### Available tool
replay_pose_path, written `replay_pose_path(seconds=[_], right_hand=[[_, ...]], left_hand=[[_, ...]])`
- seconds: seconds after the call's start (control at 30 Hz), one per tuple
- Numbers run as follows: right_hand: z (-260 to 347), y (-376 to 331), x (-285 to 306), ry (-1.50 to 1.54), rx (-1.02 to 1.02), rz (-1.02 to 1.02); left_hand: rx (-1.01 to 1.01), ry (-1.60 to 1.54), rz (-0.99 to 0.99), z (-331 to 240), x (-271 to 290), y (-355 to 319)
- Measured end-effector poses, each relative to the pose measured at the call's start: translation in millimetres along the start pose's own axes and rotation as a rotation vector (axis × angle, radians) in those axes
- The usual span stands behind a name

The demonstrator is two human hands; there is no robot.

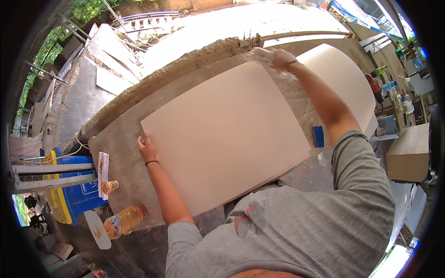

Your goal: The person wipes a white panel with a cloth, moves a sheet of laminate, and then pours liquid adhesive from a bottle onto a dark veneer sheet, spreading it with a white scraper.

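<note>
A large, flat beige board (222, 139) lies on the worktable in front of me, its near edge close to my body. At its left edge is my left hand (147, 148), fingers curled around the edge near the far left corner. My right hand (282, 60) reaches out to the board's far right corner and is smeared by motion. In it is a whitish, crumpled, cloth-like thing (262, 56), too blurred to name exactly. Whether this thing touches the board, I cannot tell.
Right of the board lies another pale, curved sheet (340, 78). A small blue block (318, 136) sits between the board and my right arm. To the left are a paper cup (110, 186), a bottle of amber liquid (125, 221), a white strip (103, 173) and a blue-yellow bin (81, 185).
</note>
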State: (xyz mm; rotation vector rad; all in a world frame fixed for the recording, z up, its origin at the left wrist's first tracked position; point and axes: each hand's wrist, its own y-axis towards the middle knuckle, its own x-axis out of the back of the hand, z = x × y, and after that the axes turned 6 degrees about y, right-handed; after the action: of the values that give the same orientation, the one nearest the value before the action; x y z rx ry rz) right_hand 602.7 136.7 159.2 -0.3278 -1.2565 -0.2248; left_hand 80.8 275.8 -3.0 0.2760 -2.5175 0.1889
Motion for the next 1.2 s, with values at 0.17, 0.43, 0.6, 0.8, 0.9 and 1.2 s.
replay_pose_path(seconds=[0.17,0.43,0.6,0.8,0.9,1.2], right_hand=[[-153,-45,-32,-0.011,-0.46,0.056],[-170,-81,-107,0.579,-0.272,-0.134],[-116,-77,-146,1.642,-0.507,0.358],[-64,-91,-138,1.648,-0.336,0.433],[-68,-91,-135,1.858,-0.283,0.52],[-76,-69,-155,1.666,-0.232,0.498]], left_hand=[[0.351,-0.285,0.436,-25,25,-37],[0.467,-0.355,0.684,6,31,-63],[0.458,-0.526,0.751,0,37,-64],[0.292,-0.463,0.744,-1,51,-81],[0.335,-0.36,0.76,-22,54,-90],[0.235,-0.614,0.811,51,20,-62]])
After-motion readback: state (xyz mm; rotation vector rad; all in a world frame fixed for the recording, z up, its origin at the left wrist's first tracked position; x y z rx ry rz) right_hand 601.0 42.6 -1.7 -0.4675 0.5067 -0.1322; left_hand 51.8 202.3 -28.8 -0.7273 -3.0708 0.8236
